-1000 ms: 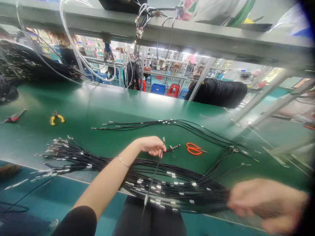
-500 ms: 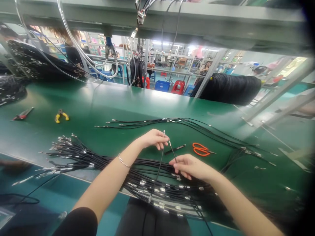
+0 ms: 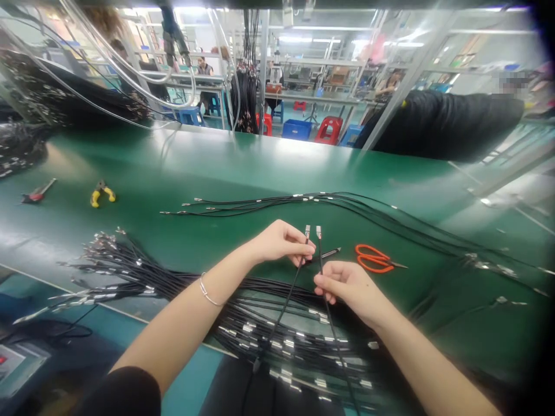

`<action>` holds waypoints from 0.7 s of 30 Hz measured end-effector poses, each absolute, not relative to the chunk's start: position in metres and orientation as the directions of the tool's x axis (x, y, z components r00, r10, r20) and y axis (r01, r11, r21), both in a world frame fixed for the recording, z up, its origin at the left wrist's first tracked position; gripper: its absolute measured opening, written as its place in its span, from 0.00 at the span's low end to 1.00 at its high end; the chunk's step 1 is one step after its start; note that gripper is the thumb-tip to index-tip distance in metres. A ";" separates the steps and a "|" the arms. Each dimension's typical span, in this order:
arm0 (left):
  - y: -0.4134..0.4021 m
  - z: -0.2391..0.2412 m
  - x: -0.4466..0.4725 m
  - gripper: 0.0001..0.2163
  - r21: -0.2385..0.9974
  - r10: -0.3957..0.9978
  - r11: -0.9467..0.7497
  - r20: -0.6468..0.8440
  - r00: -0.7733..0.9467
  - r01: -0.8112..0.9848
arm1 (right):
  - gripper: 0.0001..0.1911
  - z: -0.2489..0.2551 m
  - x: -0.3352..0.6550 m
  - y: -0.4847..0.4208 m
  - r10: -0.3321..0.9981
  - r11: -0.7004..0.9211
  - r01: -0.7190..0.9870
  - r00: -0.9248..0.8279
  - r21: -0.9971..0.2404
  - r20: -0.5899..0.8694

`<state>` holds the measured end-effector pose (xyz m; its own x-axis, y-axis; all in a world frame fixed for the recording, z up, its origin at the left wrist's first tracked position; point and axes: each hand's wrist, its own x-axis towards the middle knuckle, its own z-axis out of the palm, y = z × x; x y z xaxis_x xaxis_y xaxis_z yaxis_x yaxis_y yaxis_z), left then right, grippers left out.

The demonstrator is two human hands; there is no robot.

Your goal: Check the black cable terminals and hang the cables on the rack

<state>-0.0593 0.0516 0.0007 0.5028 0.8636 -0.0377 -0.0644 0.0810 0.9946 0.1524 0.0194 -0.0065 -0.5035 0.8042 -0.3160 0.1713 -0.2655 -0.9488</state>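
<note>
Pinching one black wire (image 3: 307, 236) each, tips side by side: left hand (image 3: 282, 245), right hand (image 3: 347, 286). Risk: tails snag in the bundle (image 3: 173, 283), tangling or dragging neighbours off the tabletop (image 3: 243, 167).

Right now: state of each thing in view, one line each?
left hand, shut on left cable, terminal end up
right hand, shut on right cable, terminal end up
orange scissors, blades shut, flat on mat
yellow pliers, handles apart, flat on mat
cable bundle, loose, overhanging mat's near edge
</note>
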 end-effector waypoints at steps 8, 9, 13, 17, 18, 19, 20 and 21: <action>0.040 0.004 -0.048 0.11 0.985 0.860 0.091 -0.002 0.510 -0.148 | 0.22 -0.003 0.145 0.011 0.769 -0.332 0.079 -0.554 -0.940 -0.318; 0.040 0.004 -0.048 0.11 0.985 0.856 0.088 0.001 0.517 -0.147 | 0.22 -0.003 0.145 0.011 0.767 -0.332 0.081 -0.557 -0.940 -0.319; 0.038 0.005 -0.048 0.10 0.983 0.849 0.086 0.012 0.528 -0.161 | 0.22 -0.003 0.145 0.010 0.766 -0.324 0.093 -0.558 -0.941 -0.319; 0.036 0.009 -0.048 0.09 0.982 0.848 0.090 0.012 0.530 -0.167 | 0.21 -0.003 0.147 0.011 0.741 -0.324 0.138 -0.578 -0.936 -0.342; 0.035 0.010 -0.048 0.08 0.982 0.848 0.091 0.009 0.531 -0.163 | 0.21 -0.002 0.149 0.013 0.728 -0.330 0.167 -0.582 -0.929 -0.362; 0.034 0.011 -0.047 0.08 0.983 0.845 0.095 0.003 0.536 -0.156 | 0.21 -0.002 0.150 0.015 0.725 -0.327 0.188 -0.579 -0.926 -0.374; 0.033 0.012 -0.046 0.08 0.984 0.836 0.102 -0.007 0.549 -0.144 | 0.22 -0.001 0.152 0.018 0.740 -0.311 0.193 -0.564 -0.930 -0.365; 0.032 0.012 -0.045 0.08 0.985 0.824 0.112 -0.018 0.567 -0.130 | 0.22 0.000 0.154 0.021 0.780 -0.277 0.173 -0.535 -0.945 -0.326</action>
<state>-0.0454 0.0317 0.0121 0.5667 0.8237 -0.0184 -0.1304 0.1117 0.9851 0.1540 0.0205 -0.0004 -0.5346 0.7795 -0.3264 0.1733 -0.2769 -0.9451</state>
